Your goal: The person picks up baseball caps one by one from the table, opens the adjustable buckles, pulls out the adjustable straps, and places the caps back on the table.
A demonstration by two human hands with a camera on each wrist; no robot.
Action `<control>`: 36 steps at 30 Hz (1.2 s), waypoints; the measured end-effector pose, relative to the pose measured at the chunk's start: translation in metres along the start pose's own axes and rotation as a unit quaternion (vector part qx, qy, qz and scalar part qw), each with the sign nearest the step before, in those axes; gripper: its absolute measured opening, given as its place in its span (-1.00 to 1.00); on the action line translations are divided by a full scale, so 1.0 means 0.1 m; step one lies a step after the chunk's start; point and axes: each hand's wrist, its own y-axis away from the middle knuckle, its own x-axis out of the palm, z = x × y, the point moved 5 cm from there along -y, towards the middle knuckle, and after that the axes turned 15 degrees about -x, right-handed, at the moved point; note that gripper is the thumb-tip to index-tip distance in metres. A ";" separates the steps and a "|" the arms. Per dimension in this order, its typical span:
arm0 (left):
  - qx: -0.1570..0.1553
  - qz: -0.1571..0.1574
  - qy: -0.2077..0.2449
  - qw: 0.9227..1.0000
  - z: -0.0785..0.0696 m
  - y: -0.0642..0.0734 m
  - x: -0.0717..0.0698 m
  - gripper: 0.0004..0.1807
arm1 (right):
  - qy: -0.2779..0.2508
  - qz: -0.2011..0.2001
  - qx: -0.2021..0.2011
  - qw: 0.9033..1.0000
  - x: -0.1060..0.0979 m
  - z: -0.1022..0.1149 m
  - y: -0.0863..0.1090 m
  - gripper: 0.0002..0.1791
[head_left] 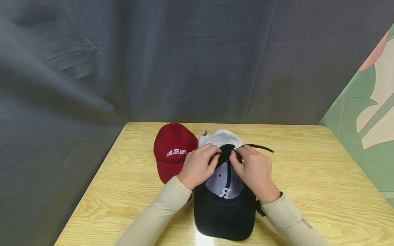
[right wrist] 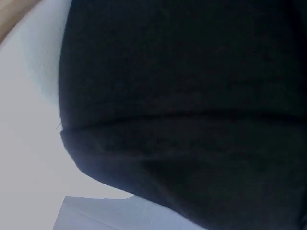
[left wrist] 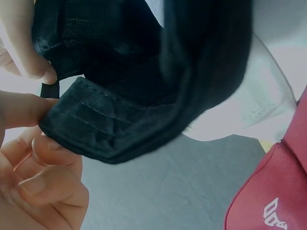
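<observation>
A black baseball cap [head_left: 224, 220] lies between the hands with its brim toward me. Its lilac-grey lining and a white letter show inside. My left hand [head_left: 198, 165] pinches the back edge of the cap, at the left end of its black strap [head_left: 260, 147]. Close up in the left wrist view, the fingertips sit at the stitched corner of the black cap [left wrist: 103, 115]. With thumb and fingers, my right hand [head_left: 255, 171] pinches the strap beside a small metal buckle [head_left: 237, 147]. The strap's free end sticks out to the right. Black cloth [right wrist: 182, 86] fills most of the right wrist view.
A red cap [head_left: 175, 140] lettered COLORADO lies just left of the black one, partly behind my left hand. Behind the black cap is a white cap [head_left: 223, 137] with a metal clasp. All lie on a wooden table [head_left: 323, 177], with a dark grey curtain [head_left: 197, 68] beyond.
</observation>
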 end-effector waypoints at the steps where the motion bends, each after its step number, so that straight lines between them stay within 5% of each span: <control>1: 0.001 -0.002 0.000 1.000 0.00 0.00 0.00 -0.90 | 0.000 0.001 0.001 1.000 0.00 0.00 0.00 -0.81; 36: -0.012 -0.005 0.003 1.000 0.03 -0.01 -0.05 -0.91 | 0.003 0.000 0.041 0.999 -0.03 -0.06 -0.04 -0.78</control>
